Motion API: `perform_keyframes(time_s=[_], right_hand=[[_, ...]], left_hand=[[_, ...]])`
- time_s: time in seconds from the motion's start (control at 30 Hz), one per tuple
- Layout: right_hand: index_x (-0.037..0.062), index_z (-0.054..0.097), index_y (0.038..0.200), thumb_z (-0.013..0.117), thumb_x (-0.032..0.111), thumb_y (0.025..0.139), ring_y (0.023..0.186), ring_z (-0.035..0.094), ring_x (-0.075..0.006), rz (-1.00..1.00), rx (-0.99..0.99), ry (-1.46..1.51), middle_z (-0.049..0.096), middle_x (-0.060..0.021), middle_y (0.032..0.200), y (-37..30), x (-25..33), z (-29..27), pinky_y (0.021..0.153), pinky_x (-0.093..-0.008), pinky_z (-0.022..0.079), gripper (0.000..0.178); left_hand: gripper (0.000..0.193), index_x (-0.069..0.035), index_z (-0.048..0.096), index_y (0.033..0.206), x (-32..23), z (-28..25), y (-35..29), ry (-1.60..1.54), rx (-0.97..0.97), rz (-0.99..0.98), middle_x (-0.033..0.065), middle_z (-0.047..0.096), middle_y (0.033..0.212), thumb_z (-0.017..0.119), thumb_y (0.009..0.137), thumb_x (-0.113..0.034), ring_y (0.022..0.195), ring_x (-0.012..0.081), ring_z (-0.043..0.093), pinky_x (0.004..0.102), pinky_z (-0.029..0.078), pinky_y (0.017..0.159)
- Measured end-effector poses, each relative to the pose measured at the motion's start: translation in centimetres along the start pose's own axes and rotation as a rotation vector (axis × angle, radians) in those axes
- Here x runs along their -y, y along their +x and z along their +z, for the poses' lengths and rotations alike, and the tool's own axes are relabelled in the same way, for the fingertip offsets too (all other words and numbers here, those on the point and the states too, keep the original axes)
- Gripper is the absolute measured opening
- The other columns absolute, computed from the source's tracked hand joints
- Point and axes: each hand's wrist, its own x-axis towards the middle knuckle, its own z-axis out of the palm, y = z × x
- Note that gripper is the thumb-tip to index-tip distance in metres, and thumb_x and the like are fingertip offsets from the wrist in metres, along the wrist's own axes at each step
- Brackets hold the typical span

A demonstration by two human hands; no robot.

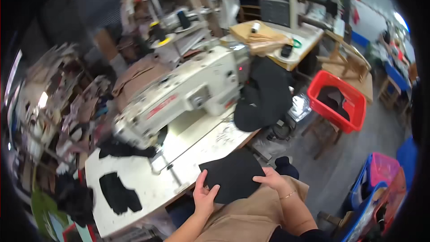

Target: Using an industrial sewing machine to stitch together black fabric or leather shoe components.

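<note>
A black fabric piece (235, 177) is stretched between my two hands above my lap, just off the near edge of the sewing table. My left hand (204, 195) grips its left side, thumb and a finger showing on top and the other fingers hidden beneath. At the right edge, my right hand (272, 180) pinches the cloth, with its thumb on top. Beyond the piece stands a white industrial sewing machine (183, 94). Dark cloth (123, 148) lies by its needle end, and flat black pieces (118, 192) rest on the white tabletop (96, 175).
Black fabric (264, 94) drapes over the table's right end. A red basket (336, 118) with dark pieces sits on a wooden stool to the right. Thread cones (157, 31) stand behind the machine. Heaped cloth (76, 116) fills the left side, and bins (383, 170) stand at the lower right.
</note>
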Motion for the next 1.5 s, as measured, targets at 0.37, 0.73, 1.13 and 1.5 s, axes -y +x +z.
perform_keyframes(time_s=[0.37, 0.73, 1.13, 1.5], right_hand=[[-0.0012, 0.059, 0.115, 0.061, 0.004, 0.090, 0.094, 0.061, -0.0121, -0.068, -0.062, -0.010, 0.066, -0.0043, 0.103, -0.6, 3.0, 16.4, 0.085, -0.0278, 0.051, 0.026], [0.0168, 0.055, 0.124, 0.076, 0.035, 0.072, 0.132, 0.035, -0.0351, -0.964, 0.431, -1.576, 0.050, -0.0082, 0.129, -2.9, 8.9, 26.6, 0.106, -0.0569, 0.026, 0.059], [-0.0006, 0.066, 0.094, 0.069, 0.009, 0.079, 0.081, 0.063, -0.0211, -0.446, 0.130, -1.121, 0.067, -0.0106, 0.086, 3.6, 18.5, 18.2, 0.076, -0.0306, 0.049, 0.018], [-0.0019, 0.064, 0.106, 0.065, 0.011, 0.086, 0.094, 0.065, -0.0231, -0.320, 0.434, -1.205, 0.069, -0.0132, 0.099, 4.9, 25.4, 18.8, 0.085, -0.0307, 0.049, 0.023]], left_hand=[[0.076, -0.003, 0.024, 0.146, -5.3, -8.1, -5.3, -0.287, 0.002, 0.130, 0.0109, 0.043, 0.138, 0.062, 0.081, 0.006, 0.122, 0.0202, 0.047, 0.0345, 0.039, 0.102], [0.030, -0.009, 0.065, 0.111, -7.7, -10.2, -10.6, 1.046, 0.352, 0.222, 0.0201, 0.065, 0.096, 0.057, 0.082, -0.008, 0.087, 0.0379, 0.063, 0.0415, 0.052, 0.074], [0.069, -0.014, 0.051, 0.133, 6.4, -19.2, -9.2, 1.852, -0.025, -0.096, 0.0193, 0.037, 0.142, 0.061, 0.079, -0.055, 0.135, 0.0500, 0.017, 0.0674, 0.015, 0.106], [0.015, -0.008, 0.069, 0.098, -1.1, -19.9, -12.3, 0.758, -0.108, 0.208, 0.0093, 0.057, 0.079, 0.059, 0.087, -0.005, 0.075, 0.0226, 0.058, 0.0265, 0.045, 0.068]])
